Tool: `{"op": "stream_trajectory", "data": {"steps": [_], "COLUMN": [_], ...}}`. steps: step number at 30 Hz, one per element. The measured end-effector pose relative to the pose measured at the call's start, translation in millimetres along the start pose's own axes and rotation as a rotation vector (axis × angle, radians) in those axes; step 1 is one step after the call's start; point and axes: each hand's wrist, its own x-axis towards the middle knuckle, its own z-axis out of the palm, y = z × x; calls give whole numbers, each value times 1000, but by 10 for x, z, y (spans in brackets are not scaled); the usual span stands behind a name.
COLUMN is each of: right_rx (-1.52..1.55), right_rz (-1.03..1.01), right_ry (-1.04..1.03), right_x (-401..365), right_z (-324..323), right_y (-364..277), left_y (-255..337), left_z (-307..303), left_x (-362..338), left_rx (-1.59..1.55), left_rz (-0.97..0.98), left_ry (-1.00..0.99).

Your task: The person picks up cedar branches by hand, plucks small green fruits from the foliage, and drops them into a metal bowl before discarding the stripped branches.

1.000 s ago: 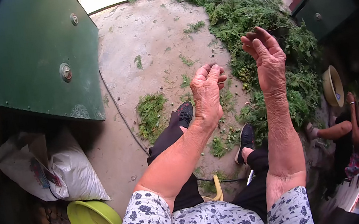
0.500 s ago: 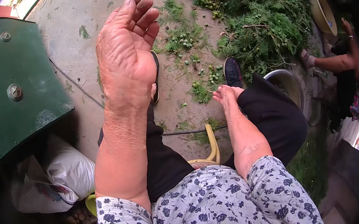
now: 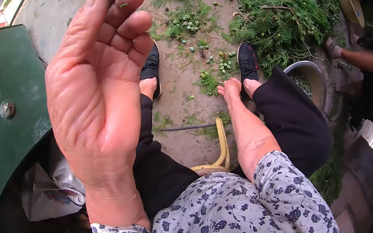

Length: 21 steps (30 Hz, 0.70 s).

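My left hand (image 3: 103,80) is raised close to the camera, palm showing. Its fingers are loosely curled with gaps between them, and a tiny green bit sticks to one finger. Lower down, near my right shoe (image 3: 248,62), my right hand (image 3: 231,88) is closed at the fingertips. From them a thin pale stem leads to a small green conifer sprig (image 3: 208,82); the exact grip is partly hidden. Small green cones (image 3: 225,63) lie on the ground just beyond. A metal basin (image 3: 314,79) with green cones inside stands beside my right knee.
A big heap of cut conifer branches (image 3: 281,16) lies at upper right, with a tan basin (image 3: 350,1) beyond it. Another person's leg (image 3: 361,58) shows at far right. A green metal panel (image 3: 10,87) and a white sack (image 3: 49,191) are on the left.
My left hand has come closer to the camera and now looks larger, further left. The view has shifted slightly; my right hand stays low by the shoe with the sprig at its fingertips.
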Motion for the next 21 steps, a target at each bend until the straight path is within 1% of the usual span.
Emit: {"op": "stream_trajectory", "data": {"steps": [1,3,4,5,6,7,9,10,11,13,14,15,16,17,18,20,21], "right_rx": [167,-786,-785,-979,-1159,-1158,-632,-426,-425,-219,-43,-33,-101,-169,-167,-337,-335], "right_rz": [168,-531,-526,-820,-1113,-1112,-761,-772,-772,-539,-460,-425,-442,-460,-462,-508,-506], "right_ry": [-101,629,633,479,305,309,366,403,403,429,322,341,363,384,378,498,491], "right_x": [329,574,580,571,556,434,41,39,42,-274,-64,-131,-35,53,43,24,89], "right_z": [-222,252,242,204,185,254,489,485,477,563,425,456,391,335,355,388,371], "right_y": [23,524,559,599,628,603,455,366,271,43,20,-30,-40,-50,-59,-34,-11], "left_y": [40,191,180,118,26,-23,-35,-39,3,126,73,-26,-76,-74,-76,-80,-79], "left_z": [-25,-88,-79,-41,33,77,85,81,43,-60,-16,75,122,106,80,39,21], "left_x": [31,100,100,73,37,16,10,17,44,88,70,29,11,16,20,20,17], "left_rx": [-1,59,70,68,43,18,17,18,18,96,100,79,58,63,30,5,4], "left_rz": [-4,-190,-183,-188,-134,-77,-73,-69,-68,-193,-194,-135,-73,-70,-77,-83,-84], "left_ry": [1,95,95,96,86,74,68,68,67,50,53,76,96,93,95,99,123]}}
